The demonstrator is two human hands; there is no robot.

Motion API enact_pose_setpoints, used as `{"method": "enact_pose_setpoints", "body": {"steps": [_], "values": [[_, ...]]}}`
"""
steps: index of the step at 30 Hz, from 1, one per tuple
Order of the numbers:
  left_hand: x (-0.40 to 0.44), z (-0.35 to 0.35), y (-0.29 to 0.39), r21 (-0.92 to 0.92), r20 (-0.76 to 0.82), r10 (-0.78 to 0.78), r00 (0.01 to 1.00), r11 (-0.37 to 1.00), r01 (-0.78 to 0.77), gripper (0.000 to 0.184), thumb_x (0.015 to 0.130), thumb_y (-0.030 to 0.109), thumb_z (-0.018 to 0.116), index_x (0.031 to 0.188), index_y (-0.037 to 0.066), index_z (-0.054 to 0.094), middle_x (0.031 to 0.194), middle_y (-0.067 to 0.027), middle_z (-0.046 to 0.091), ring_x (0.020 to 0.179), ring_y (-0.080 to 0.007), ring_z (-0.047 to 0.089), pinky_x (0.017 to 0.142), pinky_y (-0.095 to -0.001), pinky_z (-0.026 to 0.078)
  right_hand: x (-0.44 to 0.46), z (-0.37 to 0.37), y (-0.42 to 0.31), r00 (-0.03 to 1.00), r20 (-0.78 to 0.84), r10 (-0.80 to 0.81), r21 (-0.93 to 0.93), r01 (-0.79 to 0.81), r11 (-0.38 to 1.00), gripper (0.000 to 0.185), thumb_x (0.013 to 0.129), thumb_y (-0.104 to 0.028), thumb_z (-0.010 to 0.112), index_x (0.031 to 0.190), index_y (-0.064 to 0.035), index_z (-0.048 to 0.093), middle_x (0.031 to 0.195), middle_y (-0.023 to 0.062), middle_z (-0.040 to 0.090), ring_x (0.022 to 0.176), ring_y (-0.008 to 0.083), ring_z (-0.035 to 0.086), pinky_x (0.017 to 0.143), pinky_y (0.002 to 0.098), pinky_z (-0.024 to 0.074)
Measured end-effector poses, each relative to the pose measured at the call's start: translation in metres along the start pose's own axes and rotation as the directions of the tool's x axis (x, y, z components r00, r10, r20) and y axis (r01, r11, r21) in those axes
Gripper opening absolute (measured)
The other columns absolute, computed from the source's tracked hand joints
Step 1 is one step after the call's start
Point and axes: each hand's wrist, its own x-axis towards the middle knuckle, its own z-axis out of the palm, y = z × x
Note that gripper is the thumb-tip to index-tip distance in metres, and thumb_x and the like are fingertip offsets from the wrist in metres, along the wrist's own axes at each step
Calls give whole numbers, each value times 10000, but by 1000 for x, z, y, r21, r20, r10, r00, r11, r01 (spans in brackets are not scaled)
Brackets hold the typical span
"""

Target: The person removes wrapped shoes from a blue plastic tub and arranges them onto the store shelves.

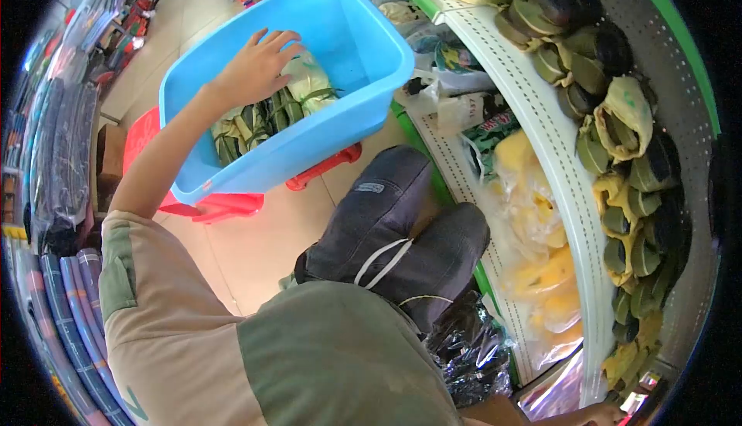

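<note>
My left hand [259, 66] is over a blue plastic bin [363, 101], fingers spread and nothing in them. Just below its fingertips lies a cream-coloured bundle [311, 90] with dark green straps or laces. Beside that bundle, several dark green and cream pieces [259, 124], which look like canvas shoes, are packed in the bottom of the bin. At the lower right edge my right hand [604, 414] is only partly in view, near the lower end of the shelf. A small shiny object [640, 401] is close to it, and its fingers are too cut off to read.
Red plastic supports [232, 206] are under the bin. Green canvas shoes with dark soles [591, 63] line a white perforated shelf [533, 70] on my right. Below are yellow items in clear bags [533, 202] and a black plastic bag [468, 345]. Folded checked fabrics [66, 302] stand on my left.
</note>
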Motion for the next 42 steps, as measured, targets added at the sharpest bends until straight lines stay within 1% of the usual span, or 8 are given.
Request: {"method": "enact_pose_setpoints", "body": {"steps": [4,7,10,11,23,37,40,42], "values": [[-6,73,-37,18,137,43,990,999,-46,511,812,68,668,1301,48,523,1426,-120,456,1309,-313,468,1106,-532,366,-49,12,-74,998,-45,51,183,-42,982,437,1030,-408,525,1199,-15,615,1086,195,650,950,281,615,827,429,502],[6,127,-39,-84,155,210,965,976,-199,585,773,12,666,1333,48,501,1487,-126,412,1356,-312,434,1095,-530,375,-88,13,-138,977,8,-213,99,211,972,403,1052,-298,485,1291,22,543,1258,218,589,1132,356,579,960,488,471],[23,176,-36,-66,293,303,907,953,-297,616,825,65,648,1408,61,449,1506,-120,414,1417,-300,371,1196,-507,261,-91,14,-169,835,32,-550,137,541,830,495,1014,-367,563,1271,56,555,1189,175,634,982,273,667,828,394,581],[27,188,-36,-69,304,325,896,945,-319,630,838,30,617,1433,69,415,1522,-107,395,1424,-296,363,1180,-562,273,-101,8,-192,919,173,-354,320,288,903,392,1000,-260,610,1187,85,597,1124,196,659,958,249,674,812,379,577],[84,221,-25,-108,680,297,670,945,-310,817,634,73,795,1369,61,438,1323,-99,530,1330,-299,447,1142,-663,262,-165,-19,-325,871,211,-444,222,400,889,531,1052,-384,458,1292,74,579,1122,233,643,948,308,673,805,410,573],[28,140,-46,-168,41,13,999,986,-6,811,543,6,761,1291,78,458,1299,-66,499,1334,-277,416,1194,-586,184,-220,-23,-405,939,189,-289,421,189,887,377,1066,-272,433,1247,11,605,1280,111,630,1116,234,615,975,353,527],[29,69,-43,-224,-152,-51,987,975,16,781,576,81,757,1302,89,471,1294,-99,505,1329,-309,422,1195,-570,174,-231,-26,-415,880,125,-458,350,393,850,407,1065,-284,416,1248,27,605,1235,223,631,1152,305,642,927,411,590],[36,22,-39,-243,-323,-44,945,969,-38,733,636,206,773,1301,90,487,1307,-139,508,1330,-340,428,1194,-559,164,-244,-20,-412,810,140,-569,603,386,698,321,1031,-204,476,1208,36,595,1233,242,627,1127,338,646,927,426,586]]}}
